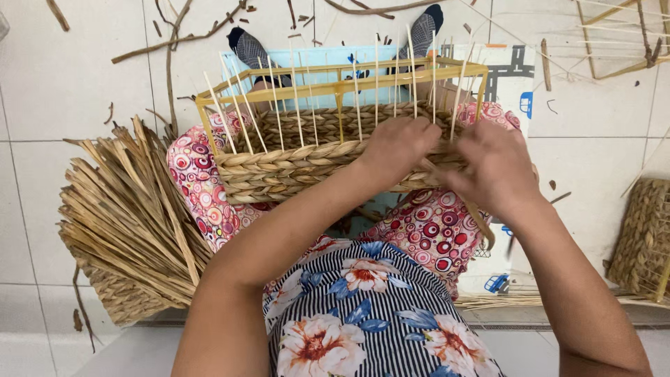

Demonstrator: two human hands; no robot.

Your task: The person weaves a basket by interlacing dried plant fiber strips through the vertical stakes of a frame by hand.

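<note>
The half-woven basket (307, 164) rests on the person's lap with only its lower rows braided and the thin upright stakes (293, 98) bare above, while the left hand (398, 146) and right hand (497, 167) pinch a fibre strand (481, 220) at its wall.

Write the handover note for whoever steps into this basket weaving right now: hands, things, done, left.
Left hand: on the top woven edge of the half-woven basket, fingers closed over it.
Right hand: at the basket's right end, pinching a weaving strand that trails down.
The basket rests on the lap around a yellow frame, thin upright stakes standing bare above the weave.
Done: several braided rows round the lower part.
Left: the upper stakes are not yet woven.
Spare dried strands lie in a bundle on the floor to the left.
</note>
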